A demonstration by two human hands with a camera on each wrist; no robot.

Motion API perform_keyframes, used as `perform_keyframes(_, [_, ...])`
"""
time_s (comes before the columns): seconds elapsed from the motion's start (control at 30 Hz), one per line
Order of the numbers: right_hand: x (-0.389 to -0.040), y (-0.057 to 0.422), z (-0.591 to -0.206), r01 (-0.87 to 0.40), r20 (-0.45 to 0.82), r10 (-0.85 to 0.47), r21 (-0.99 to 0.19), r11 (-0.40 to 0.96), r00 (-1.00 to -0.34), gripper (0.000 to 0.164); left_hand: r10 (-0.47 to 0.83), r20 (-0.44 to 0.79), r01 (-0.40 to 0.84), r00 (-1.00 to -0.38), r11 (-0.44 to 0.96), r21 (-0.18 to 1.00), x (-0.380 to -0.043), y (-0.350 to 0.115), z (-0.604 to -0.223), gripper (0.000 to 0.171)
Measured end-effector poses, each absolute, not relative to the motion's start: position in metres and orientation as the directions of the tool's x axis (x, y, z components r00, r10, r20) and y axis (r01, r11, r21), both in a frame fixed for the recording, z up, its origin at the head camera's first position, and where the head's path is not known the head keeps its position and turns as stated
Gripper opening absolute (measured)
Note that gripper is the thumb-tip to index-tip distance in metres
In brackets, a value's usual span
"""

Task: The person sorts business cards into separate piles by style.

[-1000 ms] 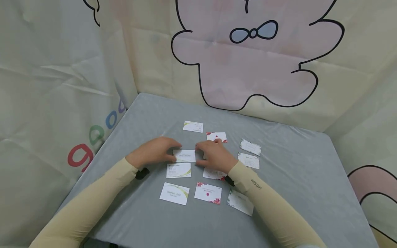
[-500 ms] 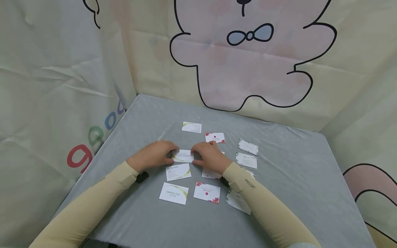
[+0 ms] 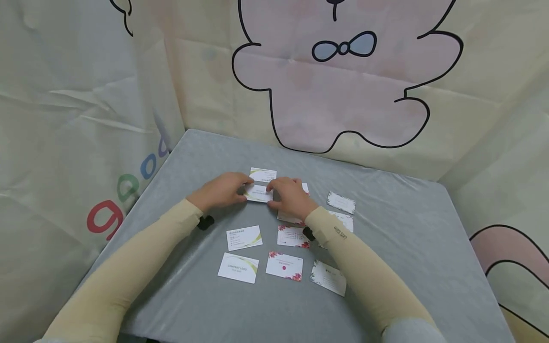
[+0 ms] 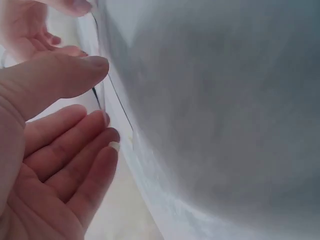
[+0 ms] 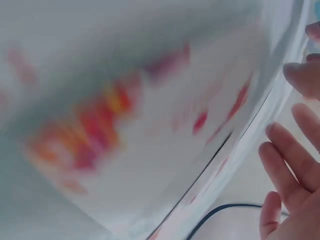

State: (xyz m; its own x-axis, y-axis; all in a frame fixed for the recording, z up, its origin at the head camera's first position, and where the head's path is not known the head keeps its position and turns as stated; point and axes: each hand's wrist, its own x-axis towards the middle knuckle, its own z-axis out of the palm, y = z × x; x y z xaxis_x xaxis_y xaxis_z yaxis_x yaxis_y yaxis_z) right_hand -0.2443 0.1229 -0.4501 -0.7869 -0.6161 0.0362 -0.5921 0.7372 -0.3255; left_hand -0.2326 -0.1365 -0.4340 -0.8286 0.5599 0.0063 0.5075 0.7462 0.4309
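Note:
Near the middle of the table, a white business card [image 3: 259, 193] is held at its two short ends. The left hand [image 3: 222, 191] grips its left end, thumb at the near corner and fingers at the far one. At the right end, the right hand [image 3: 294, 198] grips it the same way and partly covers red-flowered business cards [image 3: 289, 219] beneath and behind it. Just beyond the held card lies a similar green-edged card [image 3: 263, 175]. In the left wrist view the left thumb [image 4: 82, 75] sits at a card's edge, other fingers loosely extended.
Nearer the person lie two green-curved cards [image 3: 244, 237], two red-flowered cards [image 3: 284, 266] and a leaf-bordered card [image 3: 328, 277]. More leaf-bordered cards [image 3: 341, 202] lie right of the right hand. Grey cloth covers the table [image 3: 407, 257]; a printed curtain [image 3: 300, 105] hangs behind.
Both hands have moved away from the person with the business card between them. It has gone from just above the green-curved card to close below the farthest card.

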Motion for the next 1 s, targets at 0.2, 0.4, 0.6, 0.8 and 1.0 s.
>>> perform_keyframes(0.2, [-0.287, 0.118, -0.448, -0.486, -0.001, -0.528, -0.388, 0.783, -0.849, 0.033, 0.517, -0.049, 0.444, -0.854, 0.776, 0.447, -0.286, -0.129, -0.437, 0.053])
perform_keyframes(0.4, [-0.303, 0.118, -0.450, -0.426, -0.061, -0.494, -0.425, 0.799, -0.867, 0.034, 0.483, -0.107, 0.382, -0.869, 0.793, 0.474, -0.304, -0.125, -0.439, 0.054])
perform_keyframes(0.6, [-0.306, 0.120, -0.447, -0.410, -0.053, -0.474, -0.424, 0.808, -0.879, 0.032, 0.493, -0.102, 0.398, -0.864, 0.793, 0.461, -0.311, -0.122, -0.438, 0.054])
perform_keyframes(0.8, [-0.307, 0.120, -0.448, -0.415, -0.043, -0.474, -0.418, 0.808, -0.879, 0.030, 0.512, -0.099, 0.422, -0.853, 0.790, 0.444, -0.315, -0.120, -0.441, 0.053])
perform_keyframes(1.0, [-0.304, 0.118, -0.452, -0.416, -0.037, -0.470, -0.408, 0.813, -0.882, 0.027, 0.501, -0.087, 0.415, -0.861, 0.792, 0.448, -0.310, -0.121, -0.444, 0.052])
